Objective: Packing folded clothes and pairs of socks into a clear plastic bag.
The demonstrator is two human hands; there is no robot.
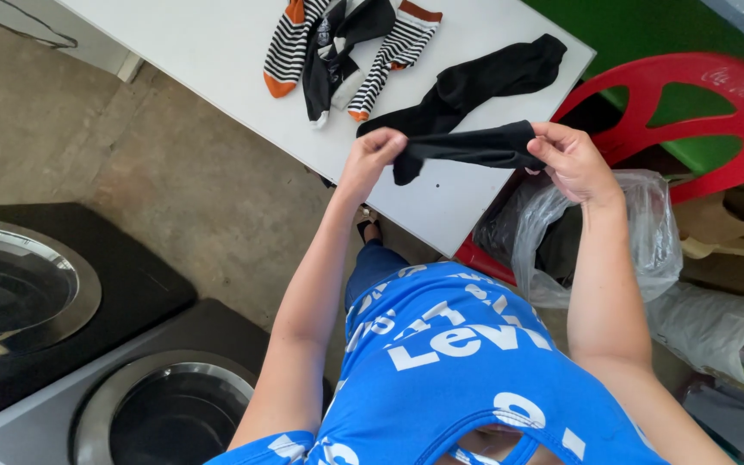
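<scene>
Black sock [467, 148], one item, stretched level between two hands above the near edge of the bench [208, 69]. Left hand [372, 158] pinches one end closed between fingers and thumb; right hand [572, 159] is closed on the other end, which bunches at the fingertips.

Second black sock [475, 82]: lies flat on the bench, just behind the held one, slanting toward the far right corner.

Striped socks [290, 47], black and white with orange toes and cuffs (two visible, a darker sock lying between them): grouped near the bench's far side, well apart from the hands.

Bench: white, smooth top; open bare surface to the left of the socks and a strip along the near edge under the hands.

Beside the bench, right: red plastic chair [716, 103], with a clear plastic bag [647, 241] below the right wrist.

Floor [174, 189]: grey concrete, open between bench and person.

Lower left: two round steel-rimmed tub openings [10, 284] set in dark and grey housings.
</scene>
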